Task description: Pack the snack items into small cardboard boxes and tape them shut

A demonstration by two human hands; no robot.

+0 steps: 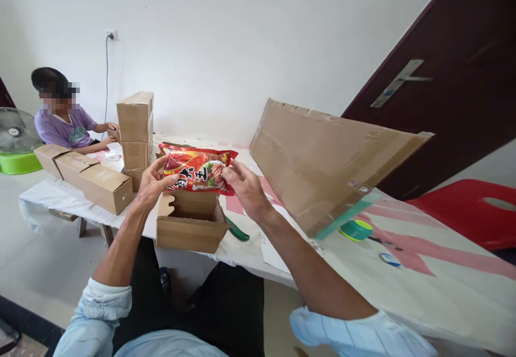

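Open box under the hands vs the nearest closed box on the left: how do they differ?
The open box has its top flaps up and its inside showing; the closed box is shut. The open box sits right below the red packet held by the left hand and right hand; the closed box lies apart, untouched. Both are plain brown cardboard on the table.

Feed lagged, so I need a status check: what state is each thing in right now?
Small brown cardboard box: open, flaps up.
Red printed plastic packet: looks sealed, held above that box.
Left hand: gripping packet's left end.
Right hand: pinching its right end.
Stacked brown cardboard boxes: closed.
Large brown cardboard carton: tilted.
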